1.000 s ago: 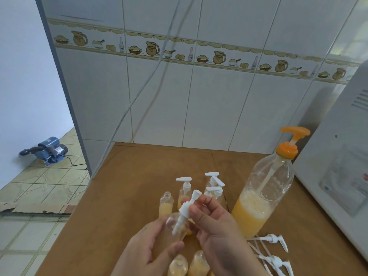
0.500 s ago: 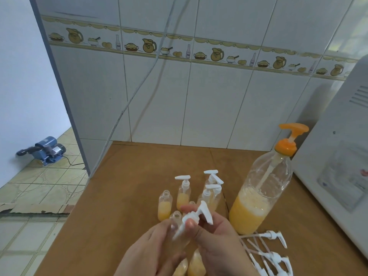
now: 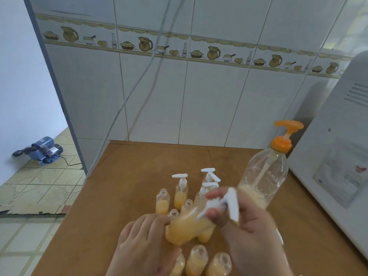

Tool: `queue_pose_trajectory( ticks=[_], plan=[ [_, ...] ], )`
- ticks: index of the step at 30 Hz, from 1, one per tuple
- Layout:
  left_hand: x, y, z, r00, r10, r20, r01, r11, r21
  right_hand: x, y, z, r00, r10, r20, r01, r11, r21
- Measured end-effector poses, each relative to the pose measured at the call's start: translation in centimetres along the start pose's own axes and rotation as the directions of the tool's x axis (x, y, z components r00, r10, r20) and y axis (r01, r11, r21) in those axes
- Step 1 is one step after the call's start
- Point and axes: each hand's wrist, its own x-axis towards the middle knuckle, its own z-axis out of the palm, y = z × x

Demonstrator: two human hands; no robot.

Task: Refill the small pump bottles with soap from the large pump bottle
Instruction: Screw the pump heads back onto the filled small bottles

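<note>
Head view: left hand [image 3: 147,242] grips a small bottle [image 3: 187,226] of yellow soap, tilted, held above the wooden tabletop [image 3: 127,176]; right hand [image 3: 249,232] pinches the white pump head [image 3: 225,202] at its neck, image blurred there. Large pump bottle [image 3: 264,176], orange pump, partly filled, stands just behind the right hand, beside a white appliance [image 3: 338,156]. Other small bottles [image 3: 180,192], some capped, some open, stand around the hands.

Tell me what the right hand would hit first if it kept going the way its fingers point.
Probably the capped small bottles just beyond the right hand; depth is unclear.
</note>
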Motion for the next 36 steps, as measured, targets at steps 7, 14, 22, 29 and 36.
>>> queue_pose_trajectory(
  ticks=[7, 14, 22, 29, 36],
  plan=[
    [-2.3, -3.8, -0.1, 0.985, -0.171, 0.024, 0.169, 0.984, 0.06, 4.1, 0.4, -4.6, 0.981, -0.15, -0.119, 0.097, 0.925, -0.369],
    [-4.5, -5.6, -0.9, 0.971, -0.232, -0.049, 0.234, 0.971, 0.043, 5.3, 8.6, -3.0, 0.996, -0.003, -0.093, -0.038, 0.902, -0.431],
    [-5.6, -5.9, -1.2, 0.957, -0.288, -0.031, 0.289, 0.954, 0.081, 5.8, 13.5, -1.2, 0.99, 0.142, 0.006, -0.117, 0.842, -0.527],
    [-5.6, -5.9, -1.1, 0.95, -0.3, 0.09, 0.299, 0.954, 0.022, 5.8, 12.7, -1.8, 0.99, 0.142, -0.022, -0.127, 0.79, -0.6],
    [-5.8, -6.3, 0.3, 0.868, -0.438, 0.234, 0.48, 0.859, -0.176, 1.0, 10.6, -6.9, 0.963, 0.237, -0.125, -0.266, 0.785, -0.56]
  ],
)
